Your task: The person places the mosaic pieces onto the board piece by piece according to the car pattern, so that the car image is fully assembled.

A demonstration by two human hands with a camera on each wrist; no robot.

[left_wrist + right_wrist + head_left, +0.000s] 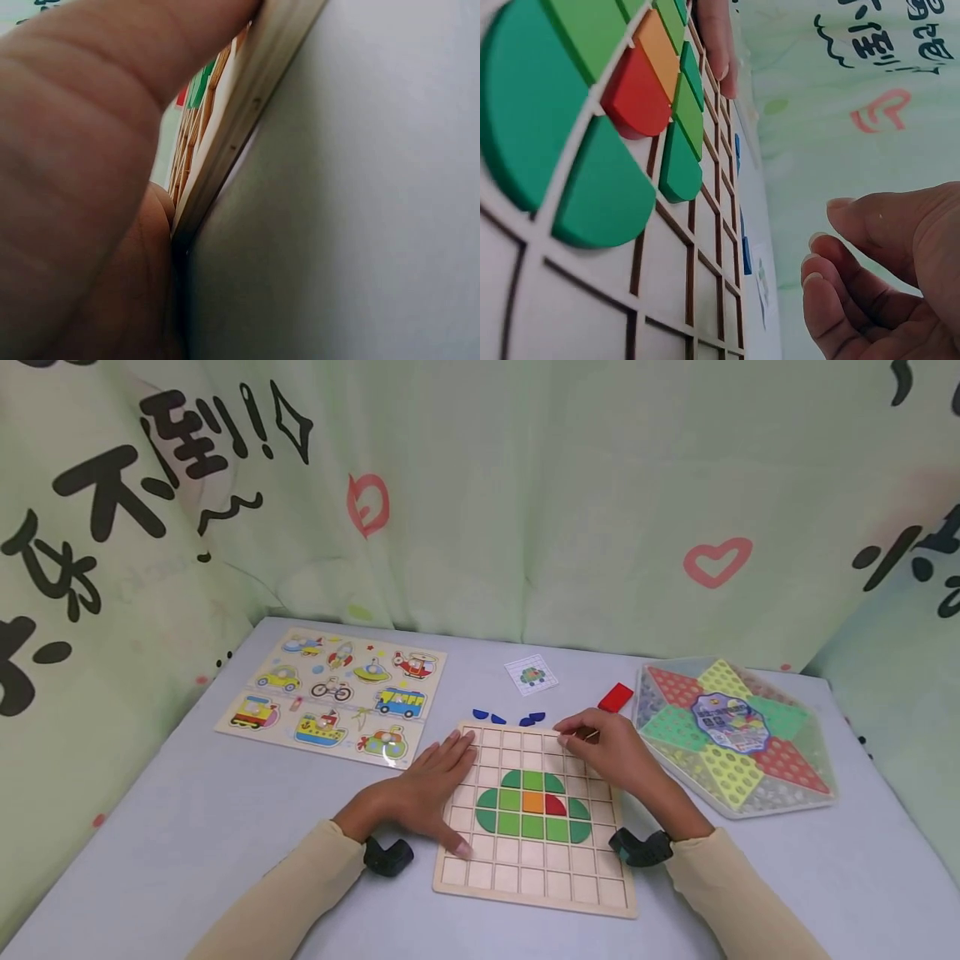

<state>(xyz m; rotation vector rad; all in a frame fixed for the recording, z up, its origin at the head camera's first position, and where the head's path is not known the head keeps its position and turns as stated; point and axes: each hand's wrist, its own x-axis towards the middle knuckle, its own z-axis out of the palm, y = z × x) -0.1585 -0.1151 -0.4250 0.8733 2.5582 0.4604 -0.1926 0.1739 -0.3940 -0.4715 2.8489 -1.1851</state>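
Wooden grid board (531, 883) bears smooth green tiles (532, 825), some round-cornered.

The grid board (531, 878) is matt wood, the backdrop (570, 510) creased cloth.

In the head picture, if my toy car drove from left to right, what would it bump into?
Vehicle puzzle → left hand → mostly green tile shape → right hand → six-sided game box.

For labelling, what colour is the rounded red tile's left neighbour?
That tile is orange, clearest in head view.
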